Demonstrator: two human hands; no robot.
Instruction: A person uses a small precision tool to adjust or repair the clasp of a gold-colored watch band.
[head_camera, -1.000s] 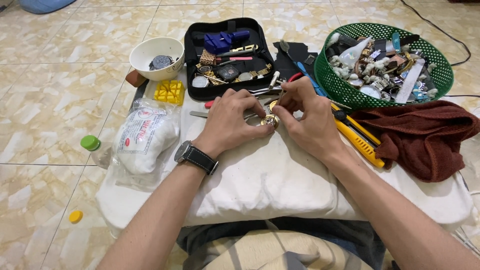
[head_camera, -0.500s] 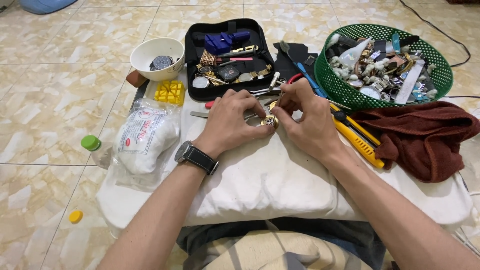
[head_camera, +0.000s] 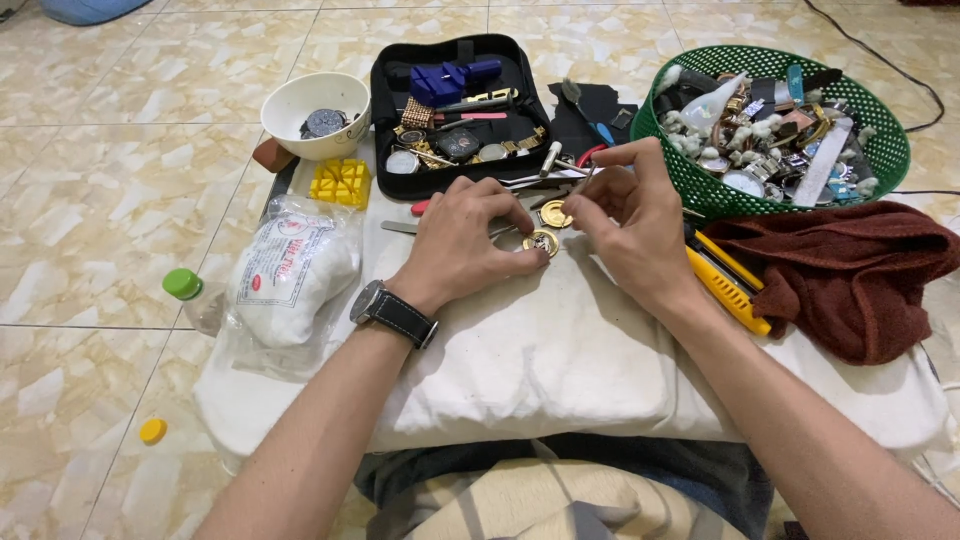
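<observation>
Fig.: watch work on a white cushion (head_camera: 560, 350) laid on a tiled floor, seen from above the person's lap.

Left hand (head_camera: 468, 240), wristwatch w/ black strap on the wrist, lies palm-down on the cushion; its fingers are curled close and pin a small round gold watch case (head_camera: 541, 242) against the fabric. Right hand (head_camera: 628, 225) hovers just beside it, thumb and forefinger pinched nearly shut on a thin metal tool (head_camera: 583, 180), prob. tweezers or a fine pick; the view is too small to tell which. A second gold disc, likely the case back (head_camera: 555, 214), lies just above the watch case, apart from it.

Surroundings: open black tool pouch (head_camera: 455, 110) w/ watches, a blue tool and bracelets, beyond the hands; white bowl (head_camera: 320, 112) holding a watch, to the left; yellow block (head_camera: 341, 182) below the bowl; plastic bag of white cotton (head_camera: 290, 275) at the cushion's left edge; green basket (head_camera: 770, 130) heaped w/ watches and straps, to the right; yellow utility knife (head_camera: 727, 282) and a brown cloth (head_camera: 850, 270) near the right wrist.

Technique note: for clean work here, the left fingers should keep the case flat and steady, pressure on the rim only, while the right brings the tool tip in at a low angle, w/ the heel of the hand braced on the cushion. Loose parts are best kept on the fabric, away from its edge.
</observation>
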